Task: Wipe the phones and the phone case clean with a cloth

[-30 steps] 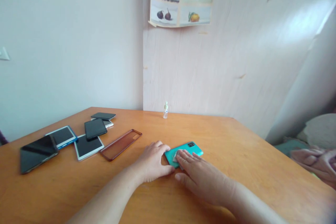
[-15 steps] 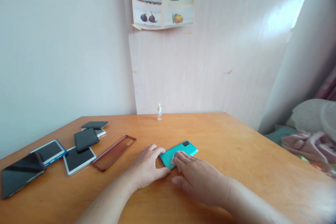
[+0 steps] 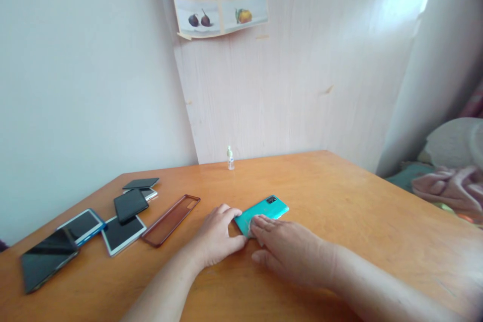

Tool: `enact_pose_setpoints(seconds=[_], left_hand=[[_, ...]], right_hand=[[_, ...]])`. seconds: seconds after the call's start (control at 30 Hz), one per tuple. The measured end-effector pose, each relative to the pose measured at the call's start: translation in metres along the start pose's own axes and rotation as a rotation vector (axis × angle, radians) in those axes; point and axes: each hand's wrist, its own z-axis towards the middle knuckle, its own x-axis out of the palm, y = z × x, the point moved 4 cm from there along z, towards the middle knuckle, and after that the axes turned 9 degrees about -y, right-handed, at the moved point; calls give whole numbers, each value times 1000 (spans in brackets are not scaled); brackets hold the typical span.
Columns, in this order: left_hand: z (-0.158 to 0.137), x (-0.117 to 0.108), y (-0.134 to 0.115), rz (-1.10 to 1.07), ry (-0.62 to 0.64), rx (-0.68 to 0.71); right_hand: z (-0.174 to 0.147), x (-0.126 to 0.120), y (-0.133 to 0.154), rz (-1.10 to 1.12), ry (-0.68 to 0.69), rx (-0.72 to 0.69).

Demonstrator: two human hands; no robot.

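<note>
A teal smartphone [image 3: 266,208] lies back up on the wooden table, its black camera block at the far right corner. My left hand [image 3: 216,235] grips its near left end, with thumb and fingers at the edges. Under the fingertips of my right hand [image 3: 290,246], a small white wipe [image 3: 251,230], perhaps tissue or cloth, is pressed flat on the phone's back. The right thumb rests apart, lower down. Left of my hands lies a clear reddish-brown phone case [image 3: 170,222].
Several devices crowd the left: a large black tablet [image 3: 49,260], a blue-edged one [image 3: 82,226], a white-framed tablet [image 3: 124,233] and a black phone [image 3: 131,205] overlapping it. A small spray bottle [image 3: 230,159] stands at the table's back edge. Bedding [image 3: 445,186] lies beyond the right side.
My right hand has slid the wipe slightly toward the phone's near left end. My left hand keeps its hold. The camera view has tilted and shifted a little.
</note>
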Motion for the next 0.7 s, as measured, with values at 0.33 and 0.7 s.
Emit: enact_pose_setpoints(seconds=[0.33,0.7], left_hand=[[2,-2,-4,16,26,-22],[2,-1,-1,12,42,-20]], right_hand=[[6,2,-9,-41,-73,-5],[15,4,-60,-157,-81,279]])
